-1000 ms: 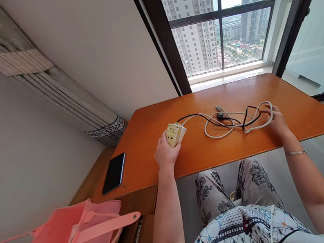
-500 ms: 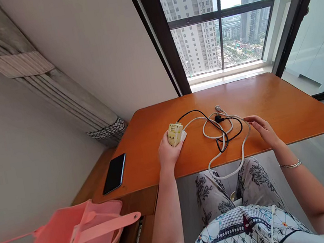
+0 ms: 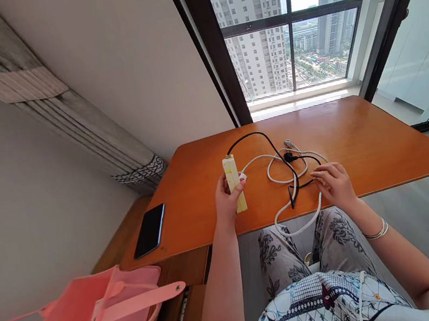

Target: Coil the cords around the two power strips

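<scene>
Head view, cord (image 3: pixel 305 184) partly hidden, perhaps pinched

Strong daylight enters through the dark-framed glass window (image 3: pixel 288 19), producing a pale sheen on the glossy orange-brown wooden table (image 3: pixel 357 128). The plain grey left-hand wall (image 3: pixel 7 178) is dimmer. Wide-angle distortion tilts verticals.

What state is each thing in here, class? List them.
Cream rectangular plastic block: held, narrow side facing us
Left grip: closed around the block
Thick white cable: looped, partly past the edge of the orange-brown wooden table
Thin black cable: looped, crossing the white one
Right grip: curled at the cables, hold unclear
Black rectangular tablet-like device: flat, screen dark
Pink strapped bag: unfastened
Grey fabric curtain: gathered
</scene>
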`<action>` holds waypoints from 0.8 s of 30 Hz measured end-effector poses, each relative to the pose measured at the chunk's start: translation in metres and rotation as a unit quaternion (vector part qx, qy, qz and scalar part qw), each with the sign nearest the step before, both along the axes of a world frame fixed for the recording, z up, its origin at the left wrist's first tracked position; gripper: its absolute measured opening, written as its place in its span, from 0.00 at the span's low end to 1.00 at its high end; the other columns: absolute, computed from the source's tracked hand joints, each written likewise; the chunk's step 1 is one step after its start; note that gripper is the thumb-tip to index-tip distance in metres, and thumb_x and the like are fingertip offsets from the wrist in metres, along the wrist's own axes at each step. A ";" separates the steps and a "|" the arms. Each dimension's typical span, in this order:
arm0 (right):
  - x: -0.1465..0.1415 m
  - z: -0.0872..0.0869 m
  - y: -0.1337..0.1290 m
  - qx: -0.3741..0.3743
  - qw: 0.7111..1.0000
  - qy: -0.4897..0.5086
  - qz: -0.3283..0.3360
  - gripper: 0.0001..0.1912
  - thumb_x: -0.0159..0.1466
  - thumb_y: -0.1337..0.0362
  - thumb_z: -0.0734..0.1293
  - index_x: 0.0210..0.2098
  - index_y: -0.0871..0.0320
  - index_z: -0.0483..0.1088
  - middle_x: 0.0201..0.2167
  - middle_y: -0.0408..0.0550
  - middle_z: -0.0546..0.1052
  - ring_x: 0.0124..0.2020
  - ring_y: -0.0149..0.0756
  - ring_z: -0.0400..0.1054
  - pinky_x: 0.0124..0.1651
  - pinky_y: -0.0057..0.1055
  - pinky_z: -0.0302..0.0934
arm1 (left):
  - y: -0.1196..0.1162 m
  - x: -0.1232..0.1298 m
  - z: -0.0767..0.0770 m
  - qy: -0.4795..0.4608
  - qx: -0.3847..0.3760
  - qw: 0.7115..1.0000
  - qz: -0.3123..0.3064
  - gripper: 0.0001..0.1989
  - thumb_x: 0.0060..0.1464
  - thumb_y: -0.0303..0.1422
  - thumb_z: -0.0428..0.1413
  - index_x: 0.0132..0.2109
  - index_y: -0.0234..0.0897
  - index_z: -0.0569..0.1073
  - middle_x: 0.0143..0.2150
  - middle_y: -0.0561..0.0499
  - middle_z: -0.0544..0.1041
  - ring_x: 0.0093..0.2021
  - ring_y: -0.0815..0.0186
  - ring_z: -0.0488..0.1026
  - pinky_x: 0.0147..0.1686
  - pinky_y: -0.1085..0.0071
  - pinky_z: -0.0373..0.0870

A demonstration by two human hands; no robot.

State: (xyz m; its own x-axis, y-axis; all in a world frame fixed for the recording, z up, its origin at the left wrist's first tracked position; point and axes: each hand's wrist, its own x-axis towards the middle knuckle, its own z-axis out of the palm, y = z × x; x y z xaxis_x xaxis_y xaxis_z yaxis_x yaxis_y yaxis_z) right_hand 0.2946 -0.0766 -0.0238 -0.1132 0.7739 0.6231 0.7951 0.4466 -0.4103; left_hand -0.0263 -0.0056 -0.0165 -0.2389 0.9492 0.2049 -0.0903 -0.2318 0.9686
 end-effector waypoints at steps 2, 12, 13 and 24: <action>-0.011 0.003 -0.002 -0.070 0.993 -0.073 0.062 0.13 0.69 0.64 0.61 0.47 0.51 0.76 0.44 0.52 0.79 0.46 0.45 0.71 0.52 0.43 0.65 | -0.004 0.006 0.007 -0.049 0.014 0.999 -0.012 0.33 0.34 0.43 0.73 0.49 0.37 0.74 0.48 0.42 0.80 0.44 0.55 0.79 0.46 0.59 0.75; -0.026 -0.002 0.021 -0.229 0.940 -0.251 0.018 0.14 0.66 0.67 0.64 0.51 0.57 0.74 0.46 0.57 0.78 0.45 0.47 0.73 0.42 0.36 0.65 | -0.022 0.009 0.028 -0.192 0.022 0.977 -0.086 0.27 0.39 0.43 0.71 0.46 0.37 0.78 0.43 0.43 0.80 0.37 0.60 0.77 0.34 0.65 0.77; -0.025 -0.001 0.022 -0.230 0.938 -0.257 0.021 0.12 0.67 0.67 0.64 0.48 0.56 0.75 0.44 0.56 0.78 0.44 0.47 0.74 0.41 0.36 0.65 | -0.021 0.007 0.027 -0.194 0.015 0.977 -0.083 0.27 0.39 0.43 0.71 0.47 0.37 0.78 0.43 0.43 0.80 0.38 0.60 0.77 0.34 0.65 0.77; 0.001 0.001 0.029 -0.072 0.995 -0.061 -0.035 0.14 0.72 0.62 0.56 0.44 0.54 0.73 0.43 0.55 0.76 0.48 0.48 0.68 0.50 0.42 0.64 | -0.009 -0.005 0.007 -0.224 -0.002 0.973 0.046 0.23 0.46 0.41 0.65 0.48 0.38 0.73 0.47 0.46 0.79 0.43 0.64 0.77 0.41 0.70 0.76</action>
State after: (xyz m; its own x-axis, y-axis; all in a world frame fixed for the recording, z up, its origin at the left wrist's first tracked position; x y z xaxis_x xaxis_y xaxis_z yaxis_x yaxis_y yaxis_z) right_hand 0.2961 -0.0472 -0.0223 -0.1236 0.8628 0.4902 0.8699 0.3319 -0.3647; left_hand -0.0310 -0.0145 -0.0097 -0.3873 0.9202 0.0568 -0.4830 -0.2550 0.8377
